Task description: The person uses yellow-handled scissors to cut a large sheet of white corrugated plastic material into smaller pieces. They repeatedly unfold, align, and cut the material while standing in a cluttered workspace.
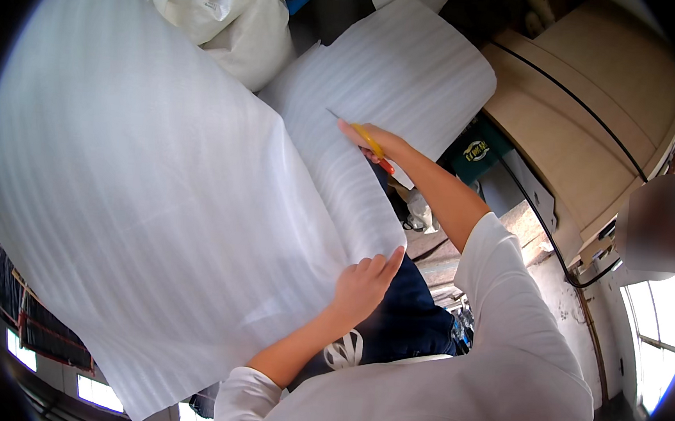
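Observation:
A large sheet of white foam wrap hangs in front of me, its near part folded over so the far part spreads behind it. My left hand is closed on the sheet's lower edge, near the fold, with the thumb pressed along it. Gripped in my right hand is a knife with a yellow and red handle. Its thin blade points up and left over the far part of the foam; whether it touches the foam, I cannot tell.
White sacks are heaped beyond the foam at upper left. Light wooden panels stand at the right, beside a dark green box. A person's blurred head shows at the right edge. Dark racks are at lower left.

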`<state>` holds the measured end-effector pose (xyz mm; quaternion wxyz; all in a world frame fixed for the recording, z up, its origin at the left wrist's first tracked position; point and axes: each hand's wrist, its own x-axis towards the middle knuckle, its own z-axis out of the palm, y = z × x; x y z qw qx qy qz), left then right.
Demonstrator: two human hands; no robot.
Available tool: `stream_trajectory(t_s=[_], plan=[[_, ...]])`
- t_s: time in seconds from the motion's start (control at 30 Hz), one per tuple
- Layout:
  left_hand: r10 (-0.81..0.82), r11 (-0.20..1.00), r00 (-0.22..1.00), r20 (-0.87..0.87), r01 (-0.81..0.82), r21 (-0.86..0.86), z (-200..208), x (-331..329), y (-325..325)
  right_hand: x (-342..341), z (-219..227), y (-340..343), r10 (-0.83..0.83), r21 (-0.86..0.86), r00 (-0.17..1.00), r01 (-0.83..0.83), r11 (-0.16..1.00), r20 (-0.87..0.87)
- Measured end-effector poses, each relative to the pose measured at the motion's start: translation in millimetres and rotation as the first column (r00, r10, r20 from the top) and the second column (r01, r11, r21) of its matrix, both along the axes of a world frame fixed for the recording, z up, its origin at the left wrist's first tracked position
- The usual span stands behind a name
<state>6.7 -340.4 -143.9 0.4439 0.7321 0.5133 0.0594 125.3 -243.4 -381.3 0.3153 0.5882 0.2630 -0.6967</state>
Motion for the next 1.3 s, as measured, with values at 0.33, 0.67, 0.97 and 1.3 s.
stream_trajectory(t_s=[0.33,0.67,0.97,1.3], plan=[[0.096,0.991,0.994,0.060,-0.089,-0.101,12.0,-8.8,-7.3,-31.1,-20.1,10.6,0.097,0.015,0.995,-0.097,0.995,0.039],[0.183,0.966,0.977,0.113,-0.158,-0.203,32.9,-20.3,-7.8,-50.1,-24.5,7.3,0.012,-0.030,0.994,-0.008,1.000,0.110],[0.237,0.952,0.966,0.103,-0.210,-0.224,54.6,-31.2,3.9,-61.4,-31.8,-7.6,-0.231,-0.104,0.964,0.245,0.964,0.133],[0.259,0.933,0.940,0.222,-0.185,-0.309,108.5,-19.3,-0.7,-53.2,12.7,-21.7,-0.429,-0.016,0.903,0.428,0.903,-0.022]])
